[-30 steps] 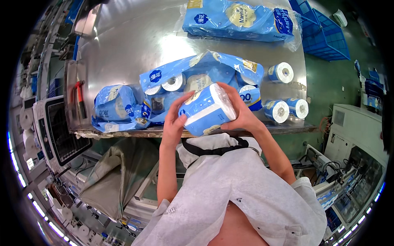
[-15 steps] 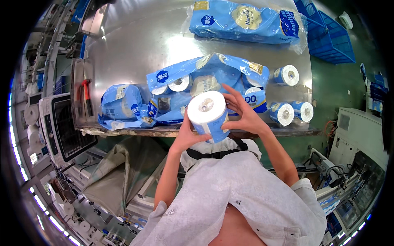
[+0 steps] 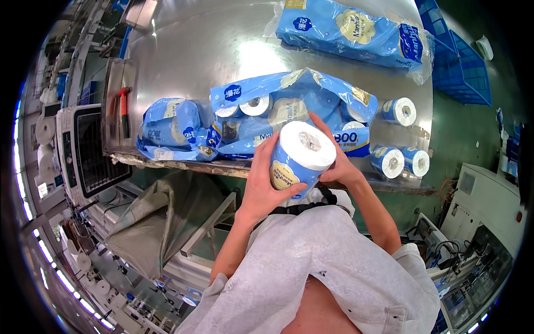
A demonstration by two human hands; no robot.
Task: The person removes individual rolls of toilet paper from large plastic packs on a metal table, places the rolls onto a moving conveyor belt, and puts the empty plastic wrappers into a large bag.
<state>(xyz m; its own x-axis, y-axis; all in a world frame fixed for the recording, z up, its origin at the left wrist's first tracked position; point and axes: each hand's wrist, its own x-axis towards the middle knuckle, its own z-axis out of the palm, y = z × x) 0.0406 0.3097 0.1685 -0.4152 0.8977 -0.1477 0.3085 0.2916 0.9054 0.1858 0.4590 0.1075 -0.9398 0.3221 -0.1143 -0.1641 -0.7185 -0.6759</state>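
A toilet paper roll (image 3: 303, 158) in a blue wrapper, its white end tilted up, is held in front of me at the table's near edge. My left hand (image 3: 258, 189) wraps its left side, the thumb across the wrapper front. On its right side my right hand (image 3: 342, 167) grips it, some fingers hidden behind. Just beyond lies an opened blue plastic pack (image 3: 295, 94) with several rolls inside. One loose roll (image 3: 399, 112) stands apart right of the pack, with two more, a left one (image 3: 387, 161) and a right one (image 3: 416, 161), nearer the edge.
On the metal table (image 3: 194, 55), a crumpled blue bag (image 3: 169, 131) lies left and a full blue pack (image 3: 353, 33) far right. A red-handled hammer (image 3: 124, 111) rests at the left edge. A blue crate (image 3: 467, 72) stands beyond the right edge; a grey cloth (image 3: 161, 222) hangs below.
The roll has turned in my hands, so its pale label now shows at the front left. My left hand has moved up its side. The whole view has shifted slightly.
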